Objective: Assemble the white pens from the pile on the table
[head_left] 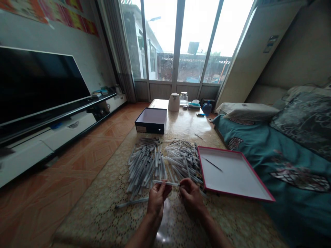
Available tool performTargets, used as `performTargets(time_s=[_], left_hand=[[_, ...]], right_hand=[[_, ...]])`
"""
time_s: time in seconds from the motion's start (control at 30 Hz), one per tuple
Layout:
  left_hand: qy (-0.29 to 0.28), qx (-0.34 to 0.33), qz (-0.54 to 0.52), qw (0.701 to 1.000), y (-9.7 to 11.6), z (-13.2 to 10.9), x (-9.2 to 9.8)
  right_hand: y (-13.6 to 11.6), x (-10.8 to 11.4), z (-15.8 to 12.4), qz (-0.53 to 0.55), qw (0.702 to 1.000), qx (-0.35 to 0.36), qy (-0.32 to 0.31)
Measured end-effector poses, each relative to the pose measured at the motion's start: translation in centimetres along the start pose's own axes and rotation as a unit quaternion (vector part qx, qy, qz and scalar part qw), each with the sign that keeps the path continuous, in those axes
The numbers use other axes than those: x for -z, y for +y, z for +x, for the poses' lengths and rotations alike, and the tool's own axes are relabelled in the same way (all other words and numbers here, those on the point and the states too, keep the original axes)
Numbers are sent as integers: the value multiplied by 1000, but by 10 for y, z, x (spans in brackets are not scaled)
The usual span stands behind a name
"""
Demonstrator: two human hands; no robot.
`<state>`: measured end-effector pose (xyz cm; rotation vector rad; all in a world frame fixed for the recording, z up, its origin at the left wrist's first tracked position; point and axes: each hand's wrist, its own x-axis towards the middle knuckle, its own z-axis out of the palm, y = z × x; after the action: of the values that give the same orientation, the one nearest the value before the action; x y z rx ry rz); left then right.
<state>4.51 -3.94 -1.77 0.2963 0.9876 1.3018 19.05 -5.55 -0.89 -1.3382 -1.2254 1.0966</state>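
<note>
My left hand (157, 201) pinches a slim whitish pen (169, 183), held level just above the tabletop. At its right end, the fingers of my right hand (191, 197) close around the dark tip; how much they cover is hidden. Beyond my hands lie two heaps of similar pens: a left heap (143, 167) with dark ends, and a right heap (181, 158) of pale tubes lying crosswise. One loose pen (131, 203) rests left of my left hand. A thin dark stick, like a pen refill (213, 164), lies in the shallow red-rimmed lid (240, 175) on the right.
An open dark box (150, 128) stands behind the left heap on the patterned table (103, 213). Farther back are a kettle (174, 102), a glass jar (183, 98) and a tissue pack (194, 104). A teal-covered couch (248, 137) borders the table's right side.
</note>
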Motion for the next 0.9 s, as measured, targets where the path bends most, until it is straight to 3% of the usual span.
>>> performTargets(time_s=[0.17,0.33,0.53,0.63,0.9], left_hand=[[-5,-6,-19,1000,3,-3,-2],[-7,-12,-10,1000,1,-2,0],[-19,-22,-18,999,-2,0,2],[-22,-22,-17,999,-2,0,2],[-11,-24,-6,1000,-3,2,3]], right_hand=[[0,-8,-2,-36,999,-24,-17],[-5,-11,-4,-80,996,30,27],[-1,-10,-5,20,999,-27,16],[2,-10,-4,11,999,-44,8],[-1,-9,-4,-52,998,19,33]])
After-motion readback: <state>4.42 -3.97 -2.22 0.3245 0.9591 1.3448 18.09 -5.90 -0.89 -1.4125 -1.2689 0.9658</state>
